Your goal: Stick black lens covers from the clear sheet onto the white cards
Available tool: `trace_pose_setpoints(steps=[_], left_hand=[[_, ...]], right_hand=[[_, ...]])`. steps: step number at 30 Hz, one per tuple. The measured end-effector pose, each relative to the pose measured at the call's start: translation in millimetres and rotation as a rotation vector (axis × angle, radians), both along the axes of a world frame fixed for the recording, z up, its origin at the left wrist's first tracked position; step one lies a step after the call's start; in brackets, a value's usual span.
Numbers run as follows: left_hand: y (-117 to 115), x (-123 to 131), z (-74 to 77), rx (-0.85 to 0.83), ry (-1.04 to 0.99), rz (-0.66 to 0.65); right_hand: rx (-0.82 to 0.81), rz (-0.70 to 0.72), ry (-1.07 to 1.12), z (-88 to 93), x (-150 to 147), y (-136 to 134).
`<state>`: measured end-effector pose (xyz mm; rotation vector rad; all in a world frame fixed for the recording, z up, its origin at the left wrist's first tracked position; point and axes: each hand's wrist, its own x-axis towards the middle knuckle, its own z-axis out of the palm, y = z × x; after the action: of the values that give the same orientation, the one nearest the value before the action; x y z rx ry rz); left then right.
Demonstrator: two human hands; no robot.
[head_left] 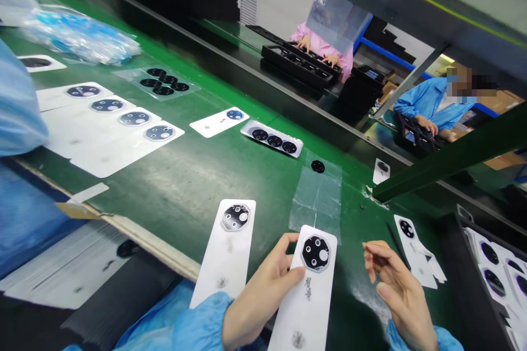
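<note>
My left hand (pixel 267 290) grips a white phone back cover (pixel 307 307) by its edges near the top. The cover has a black octagonal camera plate with several round holes, and dark lettering below it. To the right, my right hand (pixel 395 285) is raised above the bench with bent fingers apart and nothing in it. A second white phone back cover (pixel 228 247) lies on the bench left of my left hand, also with a camera plate. Past the held cover lies a clear plastic bag (pixel 317 197) with one black camera plate (pixel 318 166) on it.
A strip with three black plates (pixel 274 139) and a single cover (pixel 218 123) lie farther back. Overlapping covers (pixel 111 148) spread at left, near a co-worker's blue sleeve (pixel 18 98). A black tray (pixel 465 274) of covers stands at right, below a green post (pixel 453 156).
</note>
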<state>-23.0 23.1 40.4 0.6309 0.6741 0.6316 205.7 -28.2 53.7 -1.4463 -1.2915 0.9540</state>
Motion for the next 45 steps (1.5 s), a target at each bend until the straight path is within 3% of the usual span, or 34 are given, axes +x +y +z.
trace_pose_setpoints(steps=[14, 45], left_hand=[[2, 2, -2.6, -0.019, -0.024, -0.004], [4, -10, -2.9, -0.012, -0.042, 0.062]], right_hand=[[-0.006, -0.024, 0.028, 2.6, -2, 3], [0.040, 0.065, -0.262, 22.9, -23, 24]])
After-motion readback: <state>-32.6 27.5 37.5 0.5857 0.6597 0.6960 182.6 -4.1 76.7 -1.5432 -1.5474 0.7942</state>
